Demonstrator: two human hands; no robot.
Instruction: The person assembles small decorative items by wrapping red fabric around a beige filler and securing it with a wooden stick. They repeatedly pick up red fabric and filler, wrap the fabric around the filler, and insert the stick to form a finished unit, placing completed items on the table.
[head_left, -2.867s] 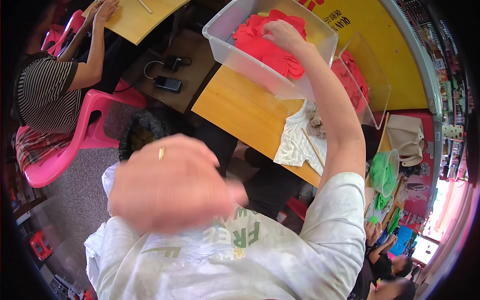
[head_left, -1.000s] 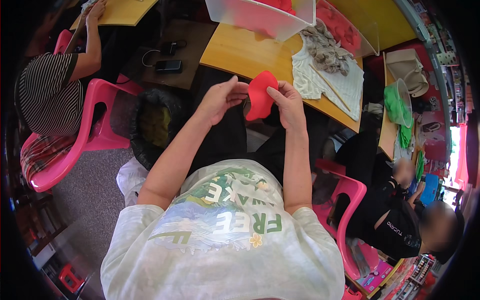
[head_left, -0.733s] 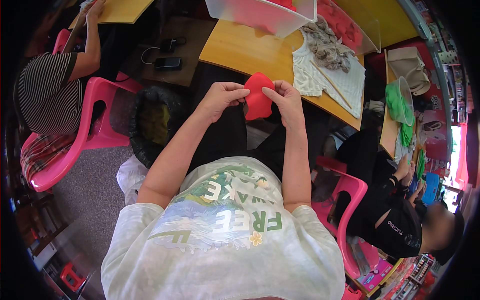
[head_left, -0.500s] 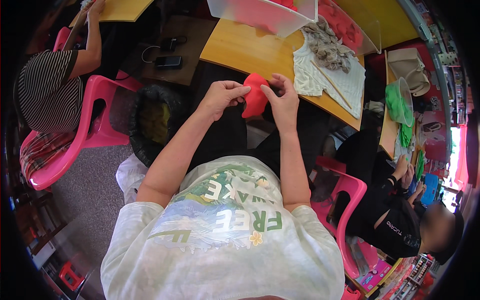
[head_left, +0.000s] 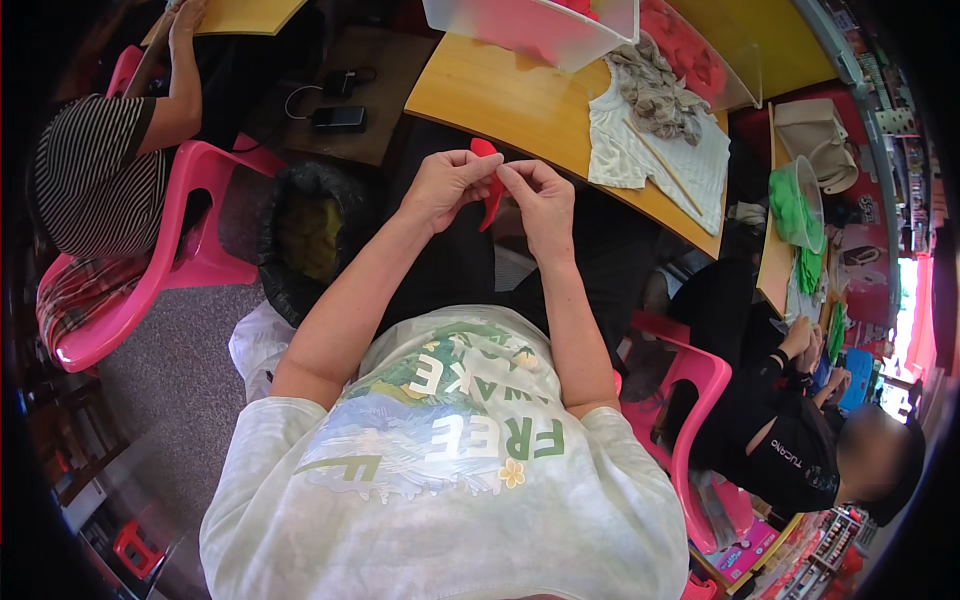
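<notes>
Above my lap, just short of the table's near edge, both hands meet at a small red piece (head_left: 491,205) that looks like soft fabric or felt. It now shows as a narrow strip, seen nearly edge-on. My left hand (head_left: 447,188) pinches it from the left between thumb and fingers. From the right, my right hand (head_left: 541,203) has thumb and forefinger closed on its upper part. The fingertips almost touch each other. What the piece's far side looks like is hidden.
Ahead, a yellow table (head_left: 500,90) bears a clear bin (head_left: 530,35) of red pieces, a white cloth (head_left: 615,140) and a wooden stick (head_left: 665,168). A black-lined bin (head_left: 290,295) stands left, near a pink chair (head_left: 195,240). Co-workers sit on both sides.
The red piece has turned from broad and flat to narrow and edge-on. My right hand has moved left, closer to my left hand, and its fingers have closed in.
</notes>
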